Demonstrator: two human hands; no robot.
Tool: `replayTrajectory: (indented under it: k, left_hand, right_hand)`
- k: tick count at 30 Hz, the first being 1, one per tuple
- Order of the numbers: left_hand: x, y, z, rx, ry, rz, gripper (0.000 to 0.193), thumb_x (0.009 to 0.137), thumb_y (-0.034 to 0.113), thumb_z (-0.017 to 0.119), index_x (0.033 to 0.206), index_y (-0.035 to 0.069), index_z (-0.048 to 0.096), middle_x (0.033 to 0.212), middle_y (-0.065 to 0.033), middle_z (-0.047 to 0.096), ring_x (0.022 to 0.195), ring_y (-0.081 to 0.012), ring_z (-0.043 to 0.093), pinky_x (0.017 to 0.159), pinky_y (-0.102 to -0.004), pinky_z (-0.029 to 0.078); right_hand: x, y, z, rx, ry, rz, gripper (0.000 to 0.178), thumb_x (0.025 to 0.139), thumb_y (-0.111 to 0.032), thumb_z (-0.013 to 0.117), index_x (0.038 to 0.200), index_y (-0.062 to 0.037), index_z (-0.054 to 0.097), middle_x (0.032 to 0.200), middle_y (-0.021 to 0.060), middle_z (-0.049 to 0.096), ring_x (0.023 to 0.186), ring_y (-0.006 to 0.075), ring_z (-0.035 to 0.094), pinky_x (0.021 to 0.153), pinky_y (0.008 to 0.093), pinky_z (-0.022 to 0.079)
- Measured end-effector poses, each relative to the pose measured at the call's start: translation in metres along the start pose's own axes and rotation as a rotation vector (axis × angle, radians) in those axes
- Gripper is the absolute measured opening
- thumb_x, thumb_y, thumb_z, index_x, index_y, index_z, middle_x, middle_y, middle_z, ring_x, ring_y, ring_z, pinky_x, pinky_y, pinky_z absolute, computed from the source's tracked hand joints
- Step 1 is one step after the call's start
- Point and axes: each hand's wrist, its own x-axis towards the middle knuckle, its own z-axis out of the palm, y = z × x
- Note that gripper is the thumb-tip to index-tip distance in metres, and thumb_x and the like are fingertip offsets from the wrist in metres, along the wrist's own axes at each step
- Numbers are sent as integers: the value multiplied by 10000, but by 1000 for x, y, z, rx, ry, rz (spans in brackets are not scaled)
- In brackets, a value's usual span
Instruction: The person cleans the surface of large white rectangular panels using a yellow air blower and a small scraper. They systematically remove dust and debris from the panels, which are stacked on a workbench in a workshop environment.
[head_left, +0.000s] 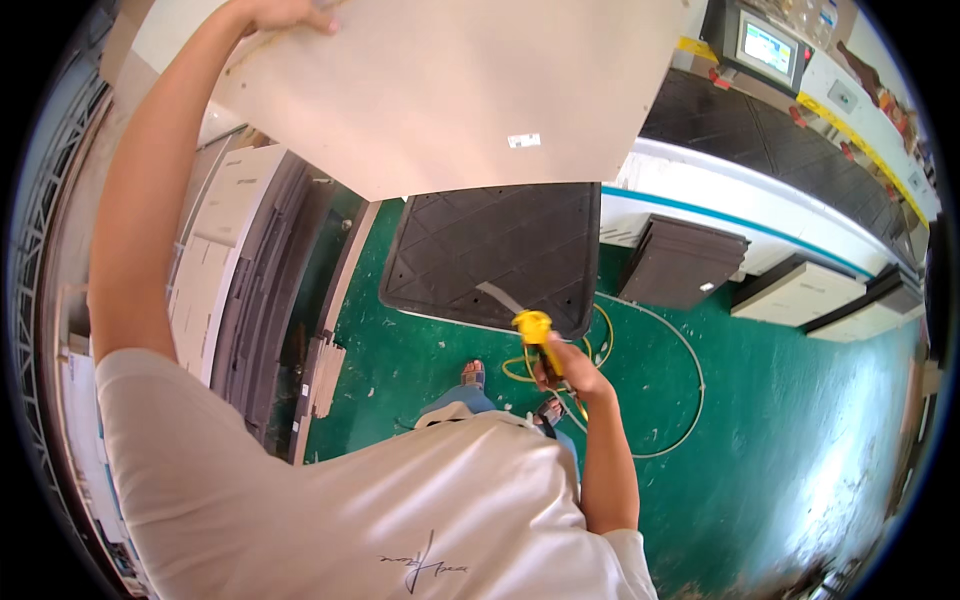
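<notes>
Raised at the far upper left, my left hand (283,14) grips the edge of a large beige board (450,95). A small white label (524,141) is stuck on the board's face near its lower edge. In front of my body, my right hand (572,368) is closed around a yellow air blow gun (533,325). Its grey nozzle (498,296) points up and left, over a black slatted platform (490,240) below the board. A yellow hose (606,330) loops from near the gun toward the floor.
Stacked dark and white panels (235,205) stand at my left. A machine with a dark bed (720,125) and a lit screen (768,48) runs along the upper right. More panels (685,262) lean below it. A pale hose (697,370) curves over the green floor (770,430).
</notes>
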Motion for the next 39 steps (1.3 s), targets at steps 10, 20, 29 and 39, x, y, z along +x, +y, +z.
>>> replayTrajectory:
  k: [10,20,29,39]
  left_hand:
    - [-228,119,271,163,47,290,763,764,32,658,1503,120,492,1477,-155,576,1194,-321,652,836,-415,593]
    - [-286,160,492,-197,155,30,763,723,-78,689,1430,191,586,1526,-27,535,1441,-418,413,1163,-512,418]
    - [-245,123,596,-393,261,95,750,796,-73,620,1488,197,522,1577,-36,473,1490,-424,330,1246,-552,264]
    - [-149,89,580,-450,310,325,693,780,20,688,1453,102,544,1589,-109,424,1516,-378,294,1232,-545,253]
  right_hand:
    - [-69,-38,-230,303,586,-90,653,1072,-632,373,1226,-52,631,678,45,544,571,196,555,501,306,387]
    - [22,-165,-217,103,678,-126,559,1076,-606,397,1153,-109,639,658,33,562,499,181,570,409,291,387]
    - [168,-184,-35,24,425,-214,583,1056,-642,403,1146,-110,625,670,44,602,549,167,601,483,312,452]
    - [92,-107,26,-90,356,121,609,1072,-603,383,1352,-101,583,806,38,679,577,163,654,467,274,422]
